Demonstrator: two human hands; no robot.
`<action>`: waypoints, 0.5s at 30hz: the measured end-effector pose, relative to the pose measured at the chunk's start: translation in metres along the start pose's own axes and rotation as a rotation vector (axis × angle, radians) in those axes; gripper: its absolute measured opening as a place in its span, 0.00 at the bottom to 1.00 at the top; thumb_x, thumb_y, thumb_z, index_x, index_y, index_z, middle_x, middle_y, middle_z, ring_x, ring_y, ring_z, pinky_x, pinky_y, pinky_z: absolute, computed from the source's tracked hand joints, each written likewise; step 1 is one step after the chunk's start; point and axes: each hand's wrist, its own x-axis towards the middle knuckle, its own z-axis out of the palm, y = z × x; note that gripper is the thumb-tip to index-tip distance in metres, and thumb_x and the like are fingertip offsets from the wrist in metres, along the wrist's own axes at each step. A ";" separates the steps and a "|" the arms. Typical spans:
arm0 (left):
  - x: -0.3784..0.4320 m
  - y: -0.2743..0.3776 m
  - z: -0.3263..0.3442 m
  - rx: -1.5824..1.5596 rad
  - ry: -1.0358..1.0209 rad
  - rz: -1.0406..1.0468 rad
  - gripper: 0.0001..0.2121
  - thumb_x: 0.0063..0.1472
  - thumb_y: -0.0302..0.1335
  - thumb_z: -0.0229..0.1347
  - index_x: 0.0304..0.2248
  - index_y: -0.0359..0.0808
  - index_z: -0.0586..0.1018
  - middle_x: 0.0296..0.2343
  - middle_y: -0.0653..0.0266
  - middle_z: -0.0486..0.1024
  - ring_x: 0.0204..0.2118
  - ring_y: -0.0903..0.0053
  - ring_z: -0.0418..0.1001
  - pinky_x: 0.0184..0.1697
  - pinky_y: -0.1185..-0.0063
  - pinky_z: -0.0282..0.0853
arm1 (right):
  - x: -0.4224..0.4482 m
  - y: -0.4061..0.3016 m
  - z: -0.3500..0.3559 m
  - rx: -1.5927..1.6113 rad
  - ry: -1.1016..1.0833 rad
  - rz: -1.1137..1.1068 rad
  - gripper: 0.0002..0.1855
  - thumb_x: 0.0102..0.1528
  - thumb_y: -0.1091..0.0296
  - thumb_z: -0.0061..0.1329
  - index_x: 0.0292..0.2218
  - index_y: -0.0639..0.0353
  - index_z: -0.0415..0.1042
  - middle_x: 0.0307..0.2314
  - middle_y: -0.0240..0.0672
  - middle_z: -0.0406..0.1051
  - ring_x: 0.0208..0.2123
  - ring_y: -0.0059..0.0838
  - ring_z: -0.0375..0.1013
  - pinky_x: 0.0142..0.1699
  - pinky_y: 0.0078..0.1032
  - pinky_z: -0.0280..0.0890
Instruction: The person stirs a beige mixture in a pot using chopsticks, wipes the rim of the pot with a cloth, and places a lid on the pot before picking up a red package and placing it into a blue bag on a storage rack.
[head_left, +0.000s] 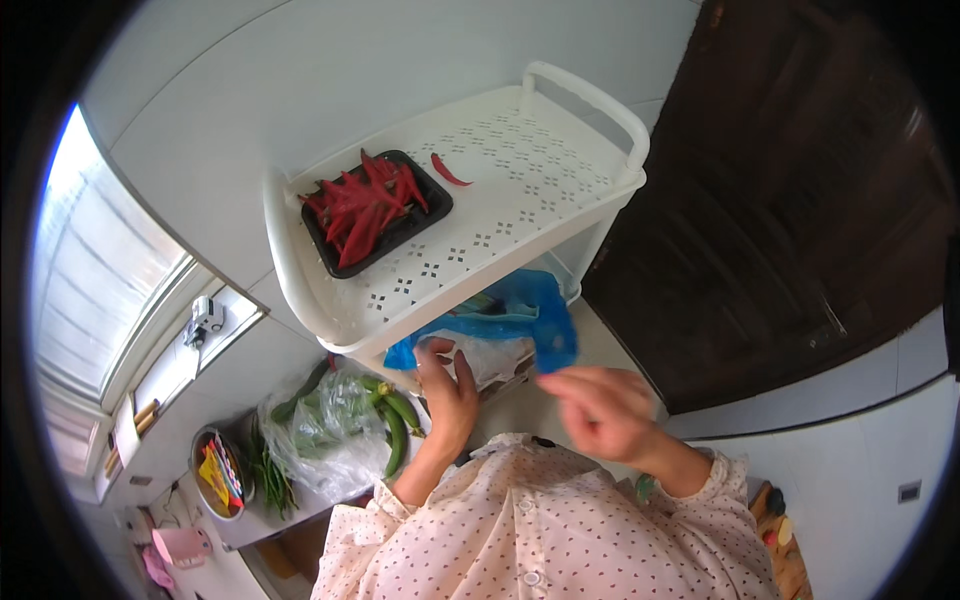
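Note:
On the lower tier of a white plastic cart, a blue plastic bag (499, 300) lies with its mouth spread. Inside it shows a light-blue-edged item, mostly hidden. My right hand (609, 414), slightly blurred, pinches a pulled-out corner of the bag between thumb and fingers. At the bag's left end is my left hand (450, 394), thumb and fingers apart, beside a crumpled clear plastic bag (487, 352). Whether it touches the plastic I cannot tell. Above, on the cart's perforated top tier (517, 202), a black tray (412, 223) holds several red chili peppers (367, 214).
One loose red chili (450, 171) lies right of the tray. Left of me, a counter carries green vegetables in a clear bag (330, 420), long green beans (274, 476) and a metal bowl of colorful packets (219, 476). A dark door (780, 210) stands to the right.

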 end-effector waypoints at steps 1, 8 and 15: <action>-0.002 0.000 0.002 0.038 0.015 0.007 0.14 0.53 0.14 0.45 0.41 0.31 0.65 0.36 0.54 0.66 0.36 0.66 0.64 0.38 0.74 0.60 | 0.003 -0.002 -0.005 0.126 -0.034 0.031 0.15 0.43 0.84 0.45 0.35 0.64 0.73 0.29 0.39 0.73 0.27 0.31 0.74 0.30 0.23 0.69; 0.050 0.011 0.017 0.780 0.073 0.327 0.13 0.50 0.16 0.48 0.38 0.34 0.74 0.40 0.49 0.67 0.41 0.56 0.65 0.42 0.66 0.62 | 0.004 0.003 -0.001 0.136 -0.178 -0.149 0.22 0.40 0.81 0.49 0.40 0.58 0.71 0.34 0.36 0.70 0.35 0.33 0.72 0.38 0.28 0.69; 0.077 0.009 0.016 0.855 -0.032 0.410 0.12 0.45 0.21 0.49 0.32 0.36 0.78 0.30 0.56 0.74 0.37 0.62 0.70 0.41 0.70 0.64 | -0.002 0.041 -0.011 -0.112 -0.319 0.041 0.34 0.40 0.80 0.51 0.50 0.51 0.62 0.50 0.39 0.57 0.52 0.45 0.55 0.55 0.38 0.53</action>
